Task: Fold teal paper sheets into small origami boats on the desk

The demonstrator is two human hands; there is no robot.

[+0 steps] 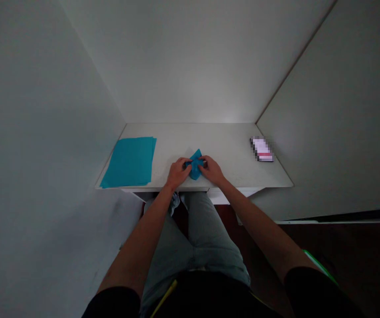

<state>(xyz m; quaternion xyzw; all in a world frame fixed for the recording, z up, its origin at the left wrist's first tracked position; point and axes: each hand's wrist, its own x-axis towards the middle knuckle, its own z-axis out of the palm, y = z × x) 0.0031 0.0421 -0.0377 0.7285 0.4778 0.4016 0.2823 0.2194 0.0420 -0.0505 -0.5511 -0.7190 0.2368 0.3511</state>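
A small folded piece of blue paper (195,169) lies near the front edge of the white table, one pointed corner toward the back wall. My left hand (178,171) grips its left side between thumb and fingers. On the right side, my right hand (211,169) pinches the same paper, thumb low and fingers above. Parts of the paper's side edges are hidden under the fingertips.
A stack of flat blue sheets (130,161) rests at the table's left end. A phone (262,149) with a lit, pixelated screen lies at the right end. White walls enclose the table (233,172) at the back and both sides.
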